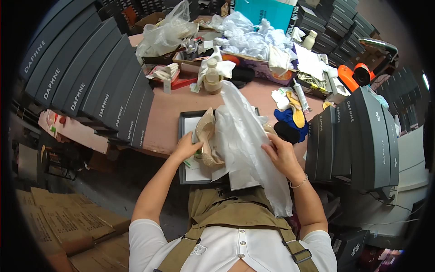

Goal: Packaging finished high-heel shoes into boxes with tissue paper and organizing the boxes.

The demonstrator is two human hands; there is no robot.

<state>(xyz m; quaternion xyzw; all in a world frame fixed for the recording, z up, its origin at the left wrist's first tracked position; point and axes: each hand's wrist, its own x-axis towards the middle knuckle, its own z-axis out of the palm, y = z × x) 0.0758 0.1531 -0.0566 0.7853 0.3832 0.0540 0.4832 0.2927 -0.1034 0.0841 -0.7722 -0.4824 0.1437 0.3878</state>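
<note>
A glittery gold high-heeled shoe [206, 131] stands over the left part of an open shoebox [181, 136]. My left hand [185, 148] grips it from its left side; most fingers are hidden. White tissue paper [247, 136] covers the box's middle and right and hangs over its front edge toward my lap. With closed fingers, my right hand [283, 156] pinches the paper's right side. Just above that hand, a small beige piece, perhaps a second shoe [269, 129], shows beside the paper; the rest of it is hidden.
Rows of dark grey shoeboxes stand at the left [86, 86] and right [358, 140]. Behind the work lie a glue bottle [212, 70], a carton of crumpled tissue [253, 41], a tube [301, 96], a blue cloth [285, 119] and yellow insoles [297, 113]. Brown cartons [68, 222] sit lower left.
</note>
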